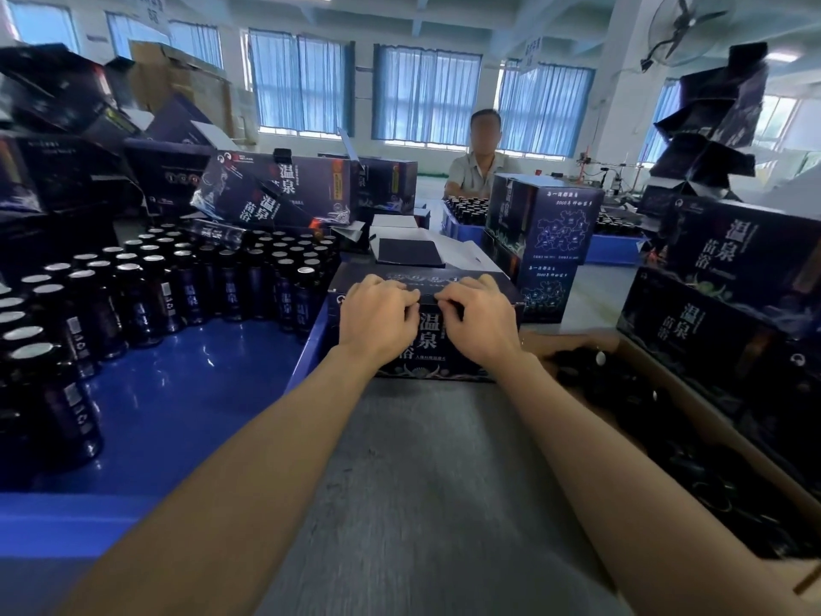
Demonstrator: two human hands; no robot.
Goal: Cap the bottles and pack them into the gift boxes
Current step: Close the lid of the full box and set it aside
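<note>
The left hand [377,317] and right hand [482,324], each grip curled tight, pinched the top front edge of the dark navy printed cardboard gift box [426,282], at twelve o'clock on the grey surface [426,482].

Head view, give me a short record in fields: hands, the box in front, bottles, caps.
Left hand: fingers curled on the gift box, top front edge
Right hand: same edge, beside the left
Box state: dark, on grey table, top looks closed
Bottles: dark, silver tops, standing in blue tray, left
Cardboard box: right, holds dark caps
</note>
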